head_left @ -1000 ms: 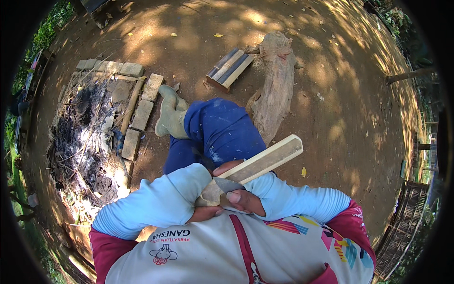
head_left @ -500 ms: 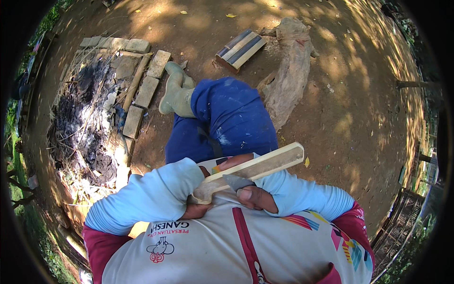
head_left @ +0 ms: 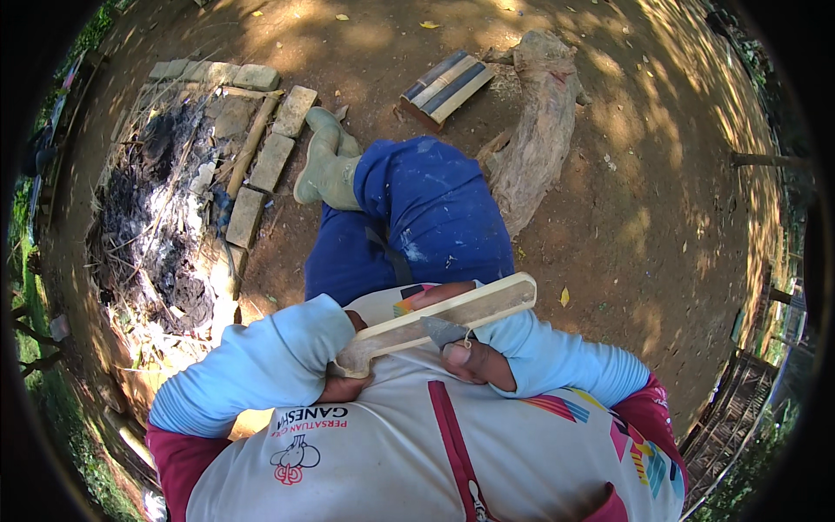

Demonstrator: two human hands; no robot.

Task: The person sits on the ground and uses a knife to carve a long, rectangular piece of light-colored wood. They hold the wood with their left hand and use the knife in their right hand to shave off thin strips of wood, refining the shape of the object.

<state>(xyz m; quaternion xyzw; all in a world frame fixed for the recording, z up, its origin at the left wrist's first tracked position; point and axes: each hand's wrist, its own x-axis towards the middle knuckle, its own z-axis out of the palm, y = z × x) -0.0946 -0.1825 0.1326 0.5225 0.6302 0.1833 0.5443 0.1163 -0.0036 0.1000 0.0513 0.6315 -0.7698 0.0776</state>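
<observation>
A bare dirt yard (head_left: 661,174) is seen from above, dappled with sun and shade. To the left lies a patch of ash and burnt twigs (head_left: 156,235), edged by a row of bricks (head_left: 261,165). A weathered log (head_left: 535,148) rests on the ground to the right, and just beside its upper end a small striped board (head_left: 445,85) lies flat. Between them the person's legs in blue trousers (head_left: 426,217) and a pale green rubber boot (head_left: 326,170) are stretched out.

Close to the chest a pale wooden stick (head_left: 444,317), flat and long, is held slantwise, its far end rounded and smooth-looking. Its near end is clenched in the left hand (head_left: 344,370), mostly hidden by the light blue sleeve. A short grey knife blade (head_left: 444,331) is laid against the lower edge of the stick about midway along and is gripped in the right hand (head_left: 474,361), the thumb set just under it.

The stick appears largely shaped already, with clean pale faces. By the look of it, trimming along the lower edge is what remains; no shavings can be made out.
</observation>
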